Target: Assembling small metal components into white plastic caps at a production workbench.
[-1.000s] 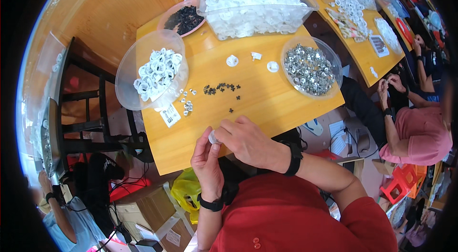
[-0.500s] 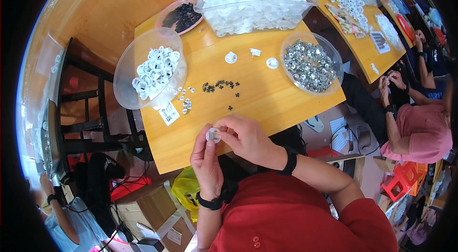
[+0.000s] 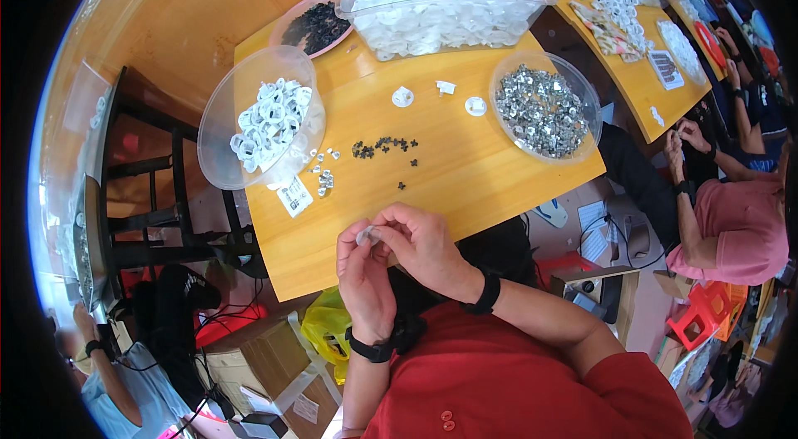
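A small round white plastic part point(image 3: 366, 235) is pinched between both hands above the table's front edge. Its disc is tilted, partly covered by fingertips. My left hand point(image 3: 364, 285) grips it from below with thumb and fingers. My right hand point(image 3: 422, 246) is closed at its right side, thumb and forefinger pressed against it; whether a smaller piece sits between them I cannot tell. Beyond the hands lie a scatter of small black cross-shaped pieces point(image 3: 384, 146) and, to their left, several small shiny metal pieces point(image 3: 325, 181). Three loose white parts point(image 3: 402, 97) lie farther back.
A clear bowl of white rings point(image 3: 274, 121) stands left, a clear bowl of metal pieces point(image 3: 542, 110) right. Behind are a large clear bin of white parts point(image 3: 440, 2) and a pink bowl of black pieces point(image 3: 319, 27). A co-worker in pink point(image 3: 731, 223) sits at right.
The white part has turned from facing up to a steeper tilt between my fingers. My right hand has shifted slightly down and left; my left hand slightly right.
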Demonstrator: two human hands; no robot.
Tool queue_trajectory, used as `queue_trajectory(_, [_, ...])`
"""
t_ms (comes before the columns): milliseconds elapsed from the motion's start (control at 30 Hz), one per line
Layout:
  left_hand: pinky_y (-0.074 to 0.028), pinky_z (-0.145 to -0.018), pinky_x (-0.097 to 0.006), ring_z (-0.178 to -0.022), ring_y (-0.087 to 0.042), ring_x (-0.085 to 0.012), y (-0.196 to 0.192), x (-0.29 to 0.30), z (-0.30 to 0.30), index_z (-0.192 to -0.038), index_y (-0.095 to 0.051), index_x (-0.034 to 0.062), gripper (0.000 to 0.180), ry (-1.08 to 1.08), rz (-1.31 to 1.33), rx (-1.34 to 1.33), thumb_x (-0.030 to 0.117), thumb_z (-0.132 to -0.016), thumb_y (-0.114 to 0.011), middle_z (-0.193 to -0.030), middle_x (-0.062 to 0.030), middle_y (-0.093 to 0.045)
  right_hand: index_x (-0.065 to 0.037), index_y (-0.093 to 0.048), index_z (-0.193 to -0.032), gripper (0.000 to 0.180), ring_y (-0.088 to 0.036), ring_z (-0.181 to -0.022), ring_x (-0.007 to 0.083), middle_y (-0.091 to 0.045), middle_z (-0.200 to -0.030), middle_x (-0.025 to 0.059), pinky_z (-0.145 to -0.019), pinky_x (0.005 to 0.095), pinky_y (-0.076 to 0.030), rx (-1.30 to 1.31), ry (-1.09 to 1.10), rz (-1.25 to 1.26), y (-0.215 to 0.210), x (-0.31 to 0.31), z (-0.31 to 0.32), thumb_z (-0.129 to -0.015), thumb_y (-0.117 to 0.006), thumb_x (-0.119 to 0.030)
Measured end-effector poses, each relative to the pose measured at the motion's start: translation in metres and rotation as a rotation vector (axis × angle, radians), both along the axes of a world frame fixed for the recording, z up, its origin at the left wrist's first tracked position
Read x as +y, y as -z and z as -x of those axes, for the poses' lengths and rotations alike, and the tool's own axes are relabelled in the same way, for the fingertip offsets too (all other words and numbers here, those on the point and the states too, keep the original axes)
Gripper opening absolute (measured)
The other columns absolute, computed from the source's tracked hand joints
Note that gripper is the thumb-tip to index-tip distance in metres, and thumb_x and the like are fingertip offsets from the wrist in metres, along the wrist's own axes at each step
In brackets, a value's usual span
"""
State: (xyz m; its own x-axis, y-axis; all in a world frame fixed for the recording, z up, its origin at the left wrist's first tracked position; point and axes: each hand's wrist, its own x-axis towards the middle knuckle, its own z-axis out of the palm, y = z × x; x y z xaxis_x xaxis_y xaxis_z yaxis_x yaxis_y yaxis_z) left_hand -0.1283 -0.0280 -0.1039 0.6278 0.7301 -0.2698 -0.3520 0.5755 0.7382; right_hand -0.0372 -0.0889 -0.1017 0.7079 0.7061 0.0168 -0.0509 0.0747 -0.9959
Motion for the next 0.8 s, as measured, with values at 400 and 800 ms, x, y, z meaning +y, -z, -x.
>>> queue_trajectory(400, [-0.041,-0.085,-0.031,-0.092,-0.053,-0.0159,0.007,-0.001,0.003,-0.110,-0.056,0.0036,0.021,-0.007,0.005,-0.054,0.006,-0.090,-0.049,-0.100,-0.0056,-0.058,0.003,-0.061,-0.089,0.006,-0.060,-0.066,0.0066,-0.064,-0.074,0.0043,-0.058,0.0213,-0.049,0.087,-0.072,0.018,0.008,-0.001,0.001,-0.089,-0.058,-0.003])
queue_trajectory(800, [-0.045,-0.073,-0.020,-0.077,-0.052,-0.0053,0.009,-0.002,0.003,-0.133,-0.047,0.0001,0.038,-0.006,-0.161,0.274,0.005,-0.095,-0.048,-0.094,-0.0006,-0.060,-0.003,-0.060,-0.089,0.008,-0.059,-0.064,0.0185,-0.057,-0.076,0.0061,-0.057,0.0294,-0.047,-0.442,-0.051,0.020,0.012,0.000,-0.011,-0.082,-0.064,-0.003])
